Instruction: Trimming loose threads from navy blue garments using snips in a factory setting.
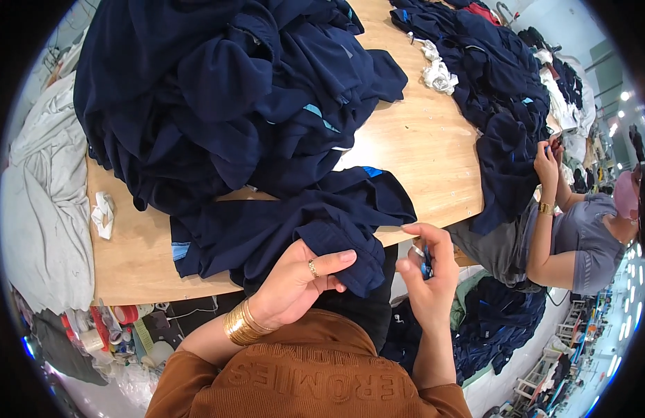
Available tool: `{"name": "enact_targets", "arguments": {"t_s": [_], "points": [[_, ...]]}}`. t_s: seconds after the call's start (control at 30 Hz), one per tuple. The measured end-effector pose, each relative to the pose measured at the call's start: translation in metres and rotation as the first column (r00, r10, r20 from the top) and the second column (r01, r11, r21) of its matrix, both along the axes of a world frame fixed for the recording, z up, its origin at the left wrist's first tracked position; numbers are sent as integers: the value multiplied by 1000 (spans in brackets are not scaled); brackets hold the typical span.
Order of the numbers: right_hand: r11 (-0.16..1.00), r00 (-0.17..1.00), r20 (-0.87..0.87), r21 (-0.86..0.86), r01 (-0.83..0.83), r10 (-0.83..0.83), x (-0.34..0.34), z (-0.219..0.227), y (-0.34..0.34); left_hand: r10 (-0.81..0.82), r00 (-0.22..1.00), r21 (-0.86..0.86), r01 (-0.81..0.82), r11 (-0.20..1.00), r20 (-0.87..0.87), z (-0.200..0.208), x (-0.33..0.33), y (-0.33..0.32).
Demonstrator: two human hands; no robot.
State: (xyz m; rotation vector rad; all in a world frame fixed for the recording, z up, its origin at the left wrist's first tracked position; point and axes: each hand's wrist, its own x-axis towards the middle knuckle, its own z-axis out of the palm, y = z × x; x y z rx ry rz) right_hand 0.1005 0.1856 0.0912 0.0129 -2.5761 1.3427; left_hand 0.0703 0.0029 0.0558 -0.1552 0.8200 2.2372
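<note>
My left hand [294,282] is closed on the folded end of a navy garment [280,219], thumb on top of the cloth. The garment stretches over the table's near edge, with a light blue patch at its left end and a bright blue one at its far side. To the right, my right hand [434,279] is apart from the cloth, fingers curled around small blue thread snips [425,268], mostly hidden in the palm. Beyond the garment rises a big heap of navy garments [218,104].
On the wooden table [434,146] lie a white scrap [103,216] and a crumpled white strip [439,75]. Pale grey cloth [47,195] drapes along the left. At right a person [573,237] handles another navy pile [503,104]. More navy garments [500,320] lie below the table.
</note>
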Motion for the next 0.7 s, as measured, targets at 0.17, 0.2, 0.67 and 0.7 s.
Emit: {"name": "enact_targets", "arguments": {"t_s": [0.17, 0.2, 0.67, 0.7], "points": [[999, 999, -31, 47, -25, 27, 3, 5, 4, 32, 999, -18, -32, 999, -7, 2, 0, 0], [987, 997, -36, 145, -63, 69, 5, 4, 6, 36, 999, -9, -36, 999, -13, 2, 0, 0], [907, 976, -161, 416, -66, 146, 7, 0, 6, 48, 999, -23, -48, 999, 2, 1, 1, 4], [898, 974, -168, 435, -63, 150, 7, 0, 6, 50, 999, -29, -50, 998, 10, 1, 1, 4]]}}
